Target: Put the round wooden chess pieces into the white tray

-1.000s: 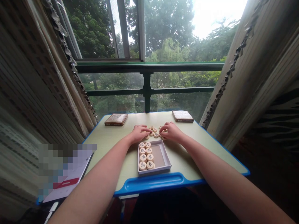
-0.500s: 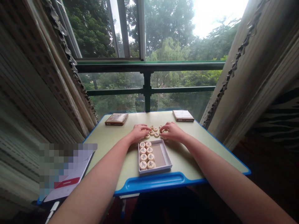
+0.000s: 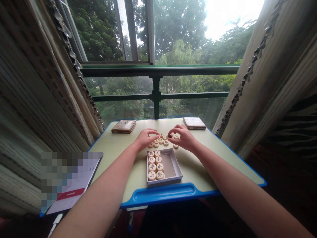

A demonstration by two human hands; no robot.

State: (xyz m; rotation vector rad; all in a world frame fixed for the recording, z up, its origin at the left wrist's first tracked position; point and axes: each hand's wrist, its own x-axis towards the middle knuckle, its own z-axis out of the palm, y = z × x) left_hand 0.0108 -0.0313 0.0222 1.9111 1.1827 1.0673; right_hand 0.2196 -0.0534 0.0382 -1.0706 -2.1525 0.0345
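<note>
My right hand is closed in a pinch on a Chinese chess piece, tilted so that a dark face shows. My left hand has thumb and fingertips drawn together over the left side of the loose pieces; what lies between the tips cannot be made out. Several round wooden Chinese chess pieces lie scattered face up between and below both hands. Closer to me is a shallow open box. Two columns of pieces with dark characters fill its left side, and its bare bottom shows on the right.
A flat brown box lies at the table's far left, and a pale flat box at the far right. The table has a blue rim with a moulded groove in front. A device with a lit screen stands at left.
My right hand has lifted slightly, with a piece now pinched in its fingertips and pieces uncovered beneath it. The left hand has risen a little, showing more pieces below it.
</note>
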